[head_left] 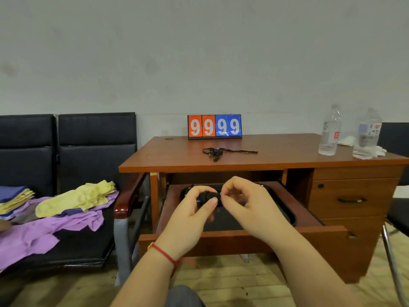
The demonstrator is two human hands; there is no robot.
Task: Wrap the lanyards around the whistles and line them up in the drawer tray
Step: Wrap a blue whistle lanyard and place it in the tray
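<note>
Both my hands hold one wrapped whistle above the open drawer.

My left hand (190,209) grips the whistle (207,197), a dark bundle wound in black lanyard, with the thumb lying across its front and the other fingers curled behind it. My right hand (245,200) meets the bundle at its right end, fingers (223,191) curled and pinching there; whether they pinch cord or whistle body I cannot tell. The bundle hangs over the black tray (285,214) that lies in the pulled-out drawer (314,231). A second whistle (215,152), its lanyard loose and trailing to the right, lies on the counter (276,156), in front of the scoreboard (214,126) reading 9999. Two water bottles (329,131) stand at the counter's right end.
</note>
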